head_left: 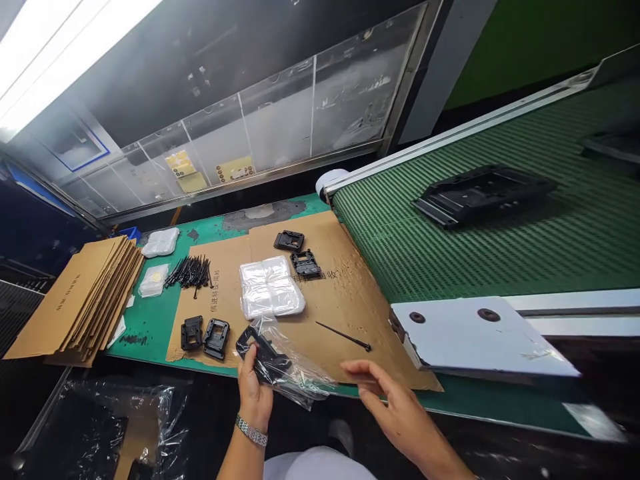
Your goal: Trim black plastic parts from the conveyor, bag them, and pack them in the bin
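Observation:
My left hand (256, 393) grips a black plastic part (270, 359) at its near left end, over the table's front edge. A clear plastic bag (303, 377) lies around much of that part, its loose end trailing right. My right hand (393, 403) is open to the right of the bag, fingers stretched out and thumb apart, apparently touching nothing. Beyond it a single long black stick-like piece (345, 337) with a knobbed end rests on flat cardboard (360, 293). A stack of folded clear bags (270, 287) sits behind the held part.
Black plastic parts lie on the cardboard: a left pair (216, 338) and a back pair (306, 263). A pile of black sticks (193, 272) and stacked cardboard sheets (75, 300) are farther left. At right, a green conveyor (380, 233) carries a black part (485, 193).

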The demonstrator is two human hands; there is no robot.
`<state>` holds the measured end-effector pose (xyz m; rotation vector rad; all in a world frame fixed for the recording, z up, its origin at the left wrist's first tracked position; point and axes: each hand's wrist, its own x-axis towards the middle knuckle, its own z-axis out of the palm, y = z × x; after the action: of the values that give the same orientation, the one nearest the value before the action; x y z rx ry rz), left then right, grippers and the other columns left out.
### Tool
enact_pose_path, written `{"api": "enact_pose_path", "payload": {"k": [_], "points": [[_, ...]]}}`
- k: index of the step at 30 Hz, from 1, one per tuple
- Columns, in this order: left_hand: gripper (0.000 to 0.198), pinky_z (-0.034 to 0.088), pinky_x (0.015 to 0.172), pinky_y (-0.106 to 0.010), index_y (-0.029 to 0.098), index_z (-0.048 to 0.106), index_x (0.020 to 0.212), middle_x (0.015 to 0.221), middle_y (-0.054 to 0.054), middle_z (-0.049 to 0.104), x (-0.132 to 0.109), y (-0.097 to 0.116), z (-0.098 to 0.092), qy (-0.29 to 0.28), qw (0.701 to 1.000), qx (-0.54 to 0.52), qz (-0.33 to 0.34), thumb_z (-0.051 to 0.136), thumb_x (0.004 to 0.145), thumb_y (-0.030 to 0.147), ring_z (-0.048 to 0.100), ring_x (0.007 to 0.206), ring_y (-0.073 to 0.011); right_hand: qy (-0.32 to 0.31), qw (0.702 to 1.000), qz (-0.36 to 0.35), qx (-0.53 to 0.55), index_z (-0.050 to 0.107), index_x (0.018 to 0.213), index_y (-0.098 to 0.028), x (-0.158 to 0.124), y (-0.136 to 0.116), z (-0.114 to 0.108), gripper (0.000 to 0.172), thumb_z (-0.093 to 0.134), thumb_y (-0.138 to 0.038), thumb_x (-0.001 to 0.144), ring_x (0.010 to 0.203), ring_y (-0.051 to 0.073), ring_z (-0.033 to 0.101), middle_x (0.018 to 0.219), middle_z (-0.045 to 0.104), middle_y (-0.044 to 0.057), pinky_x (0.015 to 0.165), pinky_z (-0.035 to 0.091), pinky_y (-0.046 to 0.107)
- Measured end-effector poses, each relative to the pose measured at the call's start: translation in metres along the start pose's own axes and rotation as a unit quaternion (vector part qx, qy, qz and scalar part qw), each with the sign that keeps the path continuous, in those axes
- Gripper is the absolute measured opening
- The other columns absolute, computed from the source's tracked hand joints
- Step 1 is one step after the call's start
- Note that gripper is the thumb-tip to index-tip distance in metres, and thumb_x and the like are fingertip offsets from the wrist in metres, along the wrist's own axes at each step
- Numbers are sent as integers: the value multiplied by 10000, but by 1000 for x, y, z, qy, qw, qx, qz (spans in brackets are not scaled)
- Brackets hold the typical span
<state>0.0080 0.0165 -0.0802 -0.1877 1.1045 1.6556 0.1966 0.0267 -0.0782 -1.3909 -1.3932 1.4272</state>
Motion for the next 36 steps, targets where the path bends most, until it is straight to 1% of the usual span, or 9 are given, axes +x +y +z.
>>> {"api": "enact_pose_path", "payload": {"k": [3,6,9,16,20,26,30,33,36], "points": [[256,500,673,-277,170,602,804,741,1,684,-13,-2,-6,-22,994,77,76,711,573,191,641,680,-142,31,997,-42,58,462,1131,-208,7,-4,20,574,598,-476,642,1115,249,476,1181,537,120,959,348,397],[277,486,713,-288,173,593,810,759,2,679,-24,-1,-12,-35,993,69,86,718,572,241,636,716,-147,-132,981,16,140,386,1202,-189,5,-6,57,788,684,-510,548,880,212,584,1022,599,106,767,459,350],[199,474,695,-290,169,593,762,709,11,663,-29,6,-21,2,998,18,60,680,613,269,615,659,-134,-354,915,118,155,545,886,-164,-5,-7,78,478,645,-540,609,402,55,403,559,543,-36,390,312,176],[190,393,555,-230,115,548,523,519,-7,561,-36,28,-57,-129,966,83,-210,643,595,263,497,471,-83,-550,799,196,140,513,604,-144,-8,-28,74,303,654,-412,581,364,13,257,478,429,-63,318,159,145],[180,363,528,-226,76,619,625,544,-17,586,-44,48,-73,-163,959,149,-175,707,510,183,507,485,-97,-555,811,180,40,511,600,-159,-4,-28,99,109,541,-257,561,391,52,339,476,436,-54,336,266,160],[240,383,583,-219,85,643,669,612,-13,594,-48,92,-111,-157,965,187,-99,743,517,241,522,561,-90,-423,832,-85,-350,417,451,-159,7,-38,172,168,486,-123,600,488,97,387,440,363,-30,462,251,223],[353,413,610,-250,70,635,698,613,-42,608,-41,113,-158,-141,975,127,-113,785,466,289,544,544,-109,-614,764,-2,-198,483,558,-167,27,-49,222,165,578,-282,628,524,109,428,514,438,-31,478,304,212],[409,441,607,-283,95,611,745,646,-59,634,-29,135,-207,-29,993,98,-66,791,440,299,571,550,-142,-676,727,111,-32,533,777,-181,47,-53,254,323,623,-452,627,590,119,455,650,512,-14,523,371,225],[428,476,693,-331,134,577,845,782,-81,667,-12,169,-270,250,952,137,112,725,542,397,623,703,-198,-588,799,129,-20,541,946,-203,58,-53,277,409,588,-515,686,622,132,476,736,548,14,578,409,259]]}}
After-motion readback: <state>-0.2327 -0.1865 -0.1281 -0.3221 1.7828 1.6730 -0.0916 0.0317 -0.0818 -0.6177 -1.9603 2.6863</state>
